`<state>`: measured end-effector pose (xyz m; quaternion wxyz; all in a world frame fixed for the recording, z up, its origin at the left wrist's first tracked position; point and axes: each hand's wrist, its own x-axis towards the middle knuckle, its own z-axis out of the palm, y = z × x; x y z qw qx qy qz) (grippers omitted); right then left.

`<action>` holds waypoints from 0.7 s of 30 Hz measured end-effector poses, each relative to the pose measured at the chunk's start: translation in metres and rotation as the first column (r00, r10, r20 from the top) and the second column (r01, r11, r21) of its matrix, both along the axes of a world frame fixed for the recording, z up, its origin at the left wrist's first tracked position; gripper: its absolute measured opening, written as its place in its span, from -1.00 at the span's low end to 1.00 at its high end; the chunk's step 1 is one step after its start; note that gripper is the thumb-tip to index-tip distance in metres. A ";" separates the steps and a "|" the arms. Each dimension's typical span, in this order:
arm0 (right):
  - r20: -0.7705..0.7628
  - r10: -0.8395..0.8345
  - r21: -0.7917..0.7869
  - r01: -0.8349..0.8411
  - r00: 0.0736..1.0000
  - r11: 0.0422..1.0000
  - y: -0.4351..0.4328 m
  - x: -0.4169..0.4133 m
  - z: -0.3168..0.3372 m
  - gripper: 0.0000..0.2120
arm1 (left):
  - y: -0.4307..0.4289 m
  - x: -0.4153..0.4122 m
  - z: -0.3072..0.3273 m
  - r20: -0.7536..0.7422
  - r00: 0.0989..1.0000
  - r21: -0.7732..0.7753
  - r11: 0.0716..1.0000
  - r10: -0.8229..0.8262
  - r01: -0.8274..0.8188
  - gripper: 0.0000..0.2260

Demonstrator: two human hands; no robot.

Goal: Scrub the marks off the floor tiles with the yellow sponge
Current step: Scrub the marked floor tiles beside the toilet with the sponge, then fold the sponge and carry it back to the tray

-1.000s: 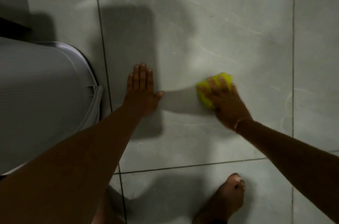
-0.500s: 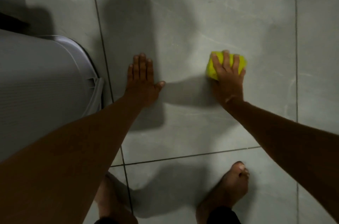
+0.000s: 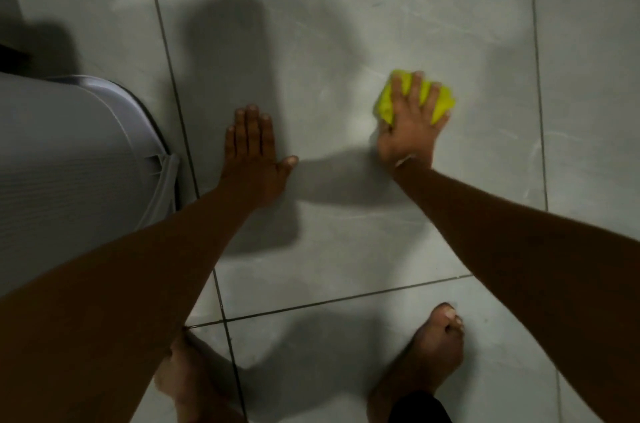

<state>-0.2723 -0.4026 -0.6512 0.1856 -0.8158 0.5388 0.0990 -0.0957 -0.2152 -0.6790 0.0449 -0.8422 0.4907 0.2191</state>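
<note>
My right hand [image 3: 408, 131] presses the yellow sponge [image 3: 443, 103] flat against a large grey floor tile [image 3: 346, 41], fingers spread over its top. Most of the sponge shows beyond and between my fingers. My left hand [image 3: 252, 152] lies palm down on the same tile, to the left of the sponge, fingers together and thumb out, holding nothing. Faint pale streaks run across the tile around the sponge; I cannot make out distinct marks in this dim light.
A grey plastic bin [image 3: 69, 163] stands at the left, close to my left forearm. Dark grout lines [image 3: 346, 299] divide the tiles. My two bare feet, left [image 3: 194, 384] and right [image 3: 426, 360], rest on the near tiles. Shadows fall across the middle tile.
My right hand has slid the sponge away from me and to the right across the tile. My left hand has stayed planted in place.
</note>
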 end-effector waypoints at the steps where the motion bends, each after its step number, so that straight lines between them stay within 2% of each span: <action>1: -0.011 0.176 -0.001 -0.176 0.984 0.984 0.017 -0.002 0.001 -0.34 | -0.001 0.000 0.000 0.000 1.000 0.015 1.000 0.009 -0.009 -0.24; 3: -0.004 0.467 0.028 -0.467 0.884 0.884 0.054 -0.030 0.004 -0.36 | -0.004 0.000 0.004 -0.015 0.999 0.055 0.998 0.030 -0.029 -0.23; 5: 0.005 0.571 0.091 -0.569 0.821 0.818 0.079 -0.068 0.012 -0.26 | -0.007 -0.001 0.014 -0.069 0.996 0.082 0.995 0.053 -0.048 -0.21; 7: -0.019 0.485 0.173 -0.475 0.874 0.863 0.084 -0.097 0.019 -0.21 | -0.012 0.000 0.026 -0.100 0.993 0.122 0.992 0.054 -0.042 -0.17; 10: -0.046 0.221 0.313 -0.196 0.974 0.929 0.079 -0.105 0.036 -0.27 | -0.016 0.004 0.053 -0.162 0.985 0.251 0.968 0.064 -0.022 -0.18; 12: 0.071 -0.025 0.411 -0.007 0.997 0.912 0.074 -0.091 0.056 -0.35 | -0.019 -0.002 0.077 -0.303 0.935 0.275 0.956 0.185 -0.100 -0.31; 13: 0.175 -0.164 0.452 0.068 0.971 0.890 0.071 -0.082 0.070 -0.42 | -0.020 -0.009 0.092 -0.412 0.869 0.263 0.949 0.274 -0.175 -0.38; 15: 0.318 -0.434 0.574 0.193 0.843 0.796 0.068 -0.060 0.109 -0.63 | -0.018 -0.028 0.122 -0.580 0.699 0.249 0.908 0.419 -0.338 -0.51; 16: 0.322 -0.544 0.651 0.236 0.775 0.722 0.067 -0.049 0.130 -0.73 | -0.018 -0.038 0.135 -0.621 0.625 0.267 0.877 0.473 -0.399 -0.56; 18: 0.306 -0.676 0.777 0.235 0.671 0.584 0.066 -0.030 0.171 -0.80 | -0.017 -0.053 0.167 -0.678 0.472 0.318 0.804 0.563 -0.502 -0.60; 21: 0.199 -0.807 0.916 0.186 0.556 0.355 0.073 -0.009 0.236 -0.70 | -0.014 -0.062 0.230 -0.798 0.108 0.396 0.652 0.592 -0.647 -0.74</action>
